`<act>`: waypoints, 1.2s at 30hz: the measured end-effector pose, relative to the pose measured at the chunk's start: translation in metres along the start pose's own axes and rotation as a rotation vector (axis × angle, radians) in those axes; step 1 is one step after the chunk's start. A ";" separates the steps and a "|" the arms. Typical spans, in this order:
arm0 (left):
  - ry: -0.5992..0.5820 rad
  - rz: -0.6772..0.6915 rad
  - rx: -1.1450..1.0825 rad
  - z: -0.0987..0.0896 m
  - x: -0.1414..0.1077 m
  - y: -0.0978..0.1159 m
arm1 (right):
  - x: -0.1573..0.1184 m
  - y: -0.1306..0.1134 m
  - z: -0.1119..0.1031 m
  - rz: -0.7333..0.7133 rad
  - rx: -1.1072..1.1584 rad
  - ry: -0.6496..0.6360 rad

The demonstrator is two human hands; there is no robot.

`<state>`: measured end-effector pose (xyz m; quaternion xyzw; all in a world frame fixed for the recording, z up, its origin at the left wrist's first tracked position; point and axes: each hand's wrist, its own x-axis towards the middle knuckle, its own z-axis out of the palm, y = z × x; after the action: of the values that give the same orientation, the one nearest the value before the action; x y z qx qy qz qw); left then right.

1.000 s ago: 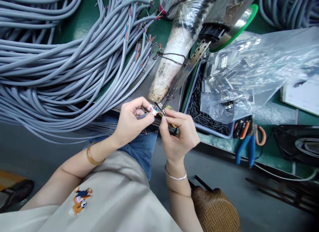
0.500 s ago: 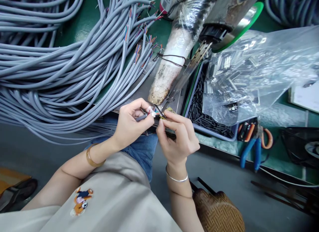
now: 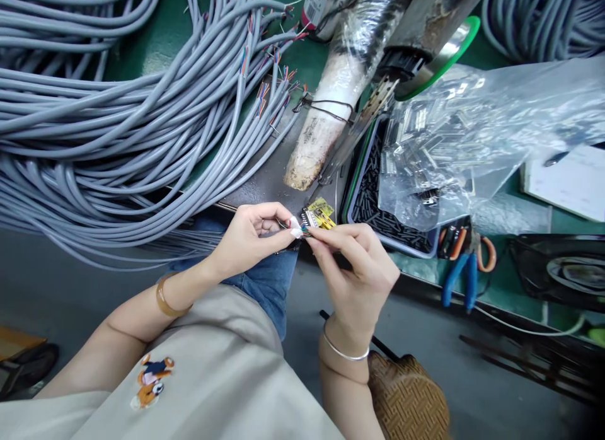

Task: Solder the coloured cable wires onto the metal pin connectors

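My left hand (image 3: 253, 238), with white coverings on its thumb and forefinger tips, pinches the end of a grey cable, mostly hidden by the fingers. Thin coloured wires (image 3: 305, 229) fan out from that end. My right hand (image 3: 359, 266) is closed in a pinch on these wires at their tips. Just beyond the fingertips sits a metal multi-pin connector (image 3: 309, 218), beside a yellow piece (image 3: 324, 212) at the table edge. Above them a soldering iron (image 3: 343, 140) slants down, near a white wrapped tube (image 3: 314, 134).
Many grey cables (image 3: 118, 125) with stripped ends cover the left side. On the right stand a blue tray (image 3: 411, 249) of short black tubes, a plastic bag (image 3: 501, 125) of metal connectors, blue-handled pliers (image 3: 460, 279) and a solder reel (image 3: 466, 46). A woven-pattern stool (image 3: 411, 396) is below.
Both hands have drawn slightly down from the soldering iron's tip. My right hand has moved right and now pinches the wires; the connector and yellow piece show more clearly.
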<state>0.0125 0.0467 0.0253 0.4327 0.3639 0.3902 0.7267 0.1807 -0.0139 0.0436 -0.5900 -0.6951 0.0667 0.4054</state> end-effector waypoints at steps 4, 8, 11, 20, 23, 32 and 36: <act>0.005 0.027 0.063 0.000 -0.004 -0.002 | -0.001 -0.004 0.000 -0.023 -0.023 -0.084; 0.053 0.031 0.098 0.000 -0.004 -0.004 | -0.006 -0.003 0.002 -0.010 -0.060 0.089; 0.116 0.050 0.094 0.000 -0.002 -0.004 | -0.011 -0.003 0.001 -0.026 0.000 0.424; 0.145 0.096 0.108 0.002 0.006 -0.002 | -0.013 0.007 0.017 -0.018 -0.087 0.223; 0.170 0.131 0.142 0.004 0.008 -0.005 | -0.009 0.010 0.025 -0.072 -0.055 0.190; 0.245 0.221 0.255 0.012 0.011 -0.004 | -0.003 0.017 0.033 -0.079 -0.011 0.232; 0.253 0.243 0.289 0.013 0.012 -0.003 | 0.000 0.019 0.033 -0.089 0.002 0.235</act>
<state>0.0300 0.0518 0.0246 0.5205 0.4494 0.4700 0.5534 0.1740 0.0045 0.0116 -0.5618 -0.6682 -0.0203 0.4873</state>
